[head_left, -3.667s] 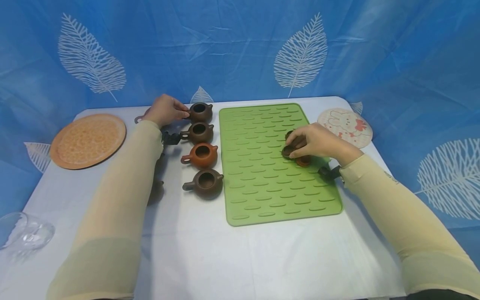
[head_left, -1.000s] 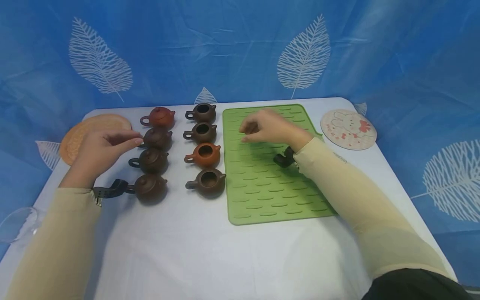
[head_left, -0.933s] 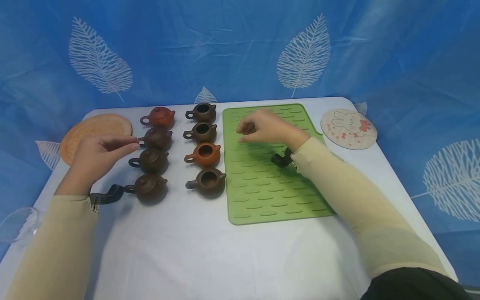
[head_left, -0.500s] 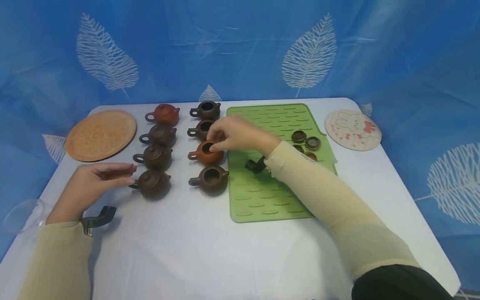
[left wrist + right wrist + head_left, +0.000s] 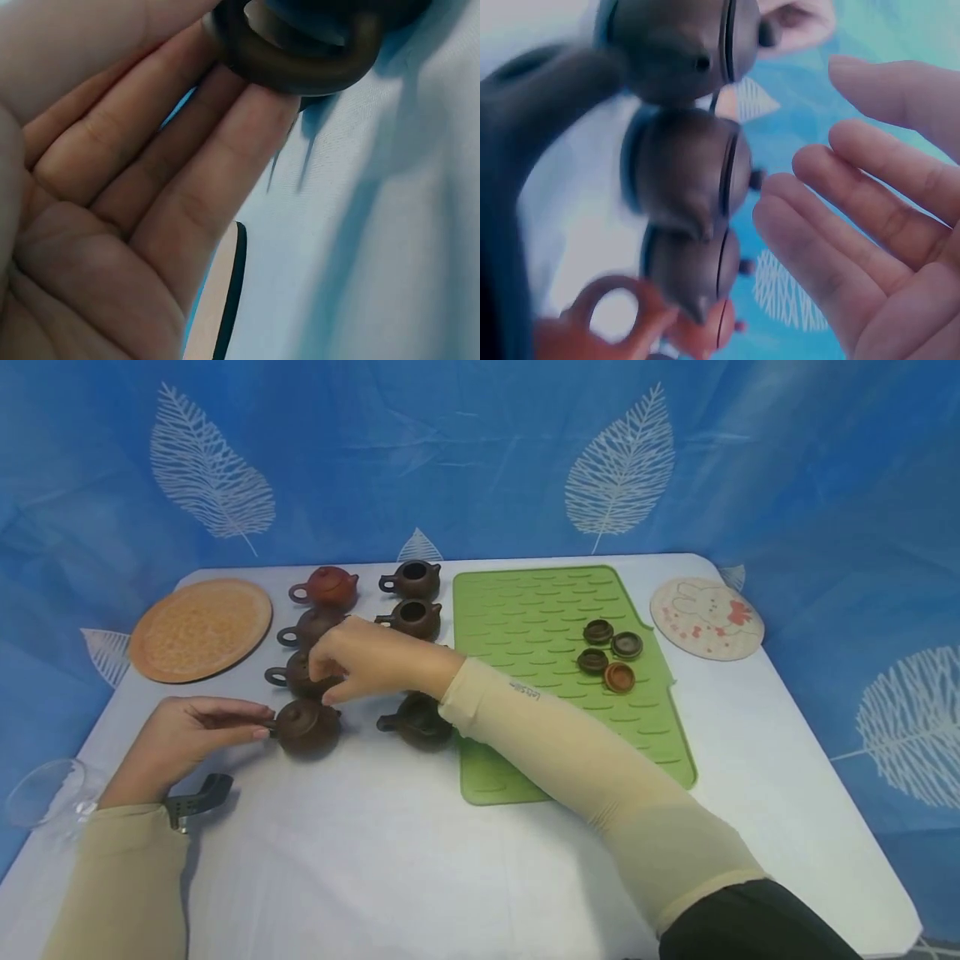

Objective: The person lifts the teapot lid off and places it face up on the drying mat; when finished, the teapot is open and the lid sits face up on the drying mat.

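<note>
Your left hand [image 5: 180,747] pinches the handle of the brown lidded teapot [image 5: 309,731] farthest from the tabletop's [image 5: 420,868] back edge, left side. Your right hand [image 5: 382,658], fingers loosely parted, empty, hovers beside it.

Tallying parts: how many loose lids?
4, clustered on the mat: back-left lid, back-right lid, front-left lid, front-right lid. The right sleeve may hide more.

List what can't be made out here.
Orange, round, clay-like teapot: head view, mostly behind the right hand; right wrist view, cut off by bottom edge.
Dark brown, lidded, clay-like teapot by the left hand: left wrist view, mostly cut off by top edge.
Dark lettering on the cream cloth sleeve: head view, too small.
</note>
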Motion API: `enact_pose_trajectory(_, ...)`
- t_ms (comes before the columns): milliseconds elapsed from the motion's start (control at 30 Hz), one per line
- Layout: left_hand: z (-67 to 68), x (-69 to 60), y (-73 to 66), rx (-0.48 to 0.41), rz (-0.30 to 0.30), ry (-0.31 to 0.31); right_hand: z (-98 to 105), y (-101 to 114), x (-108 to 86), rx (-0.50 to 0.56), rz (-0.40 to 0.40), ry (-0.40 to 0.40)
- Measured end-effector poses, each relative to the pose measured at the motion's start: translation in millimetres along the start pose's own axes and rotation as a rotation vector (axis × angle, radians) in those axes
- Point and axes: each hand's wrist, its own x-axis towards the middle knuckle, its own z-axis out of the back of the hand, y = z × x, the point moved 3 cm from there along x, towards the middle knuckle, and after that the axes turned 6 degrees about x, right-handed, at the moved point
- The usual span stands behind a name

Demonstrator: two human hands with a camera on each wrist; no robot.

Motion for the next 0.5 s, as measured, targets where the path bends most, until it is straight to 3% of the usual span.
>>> enact_pose_trajectory(267,-2.9,0.5,0.6,0.01,0.007,-0.017,-25,16,23.1,-0.066,-0.044,0.101)
enact_pose_trajectory(500,-5.2,0.5,2.4,0.008,-0.015,-0.043,-41,23,33.4,-0.15,0.0,0.123)
